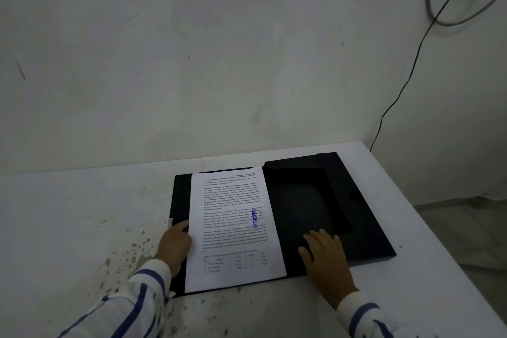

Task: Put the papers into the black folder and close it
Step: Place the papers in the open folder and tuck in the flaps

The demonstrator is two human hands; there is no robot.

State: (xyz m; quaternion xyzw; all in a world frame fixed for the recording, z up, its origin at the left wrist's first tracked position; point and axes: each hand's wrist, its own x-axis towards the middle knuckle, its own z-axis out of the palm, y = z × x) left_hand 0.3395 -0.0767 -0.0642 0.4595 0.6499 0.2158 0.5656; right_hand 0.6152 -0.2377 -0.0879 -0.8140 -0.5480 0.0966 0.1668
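The black folder lies open and flat on the white table. A printed white paper with a blue "APPROVED" stamp rests on the folder's left half. My left hand holds the paper's left edge, fingers tucked under it. My right hand lies flat, fingers spread, on the folder's right half near its front edge. The right half shows folded inner flaps and holds no paper.
The white table has dark chipped spots in front of the folder's left side. Its right edge drops off close to the folder. A wall stands right behind the table, and a black cable hangs at the right.
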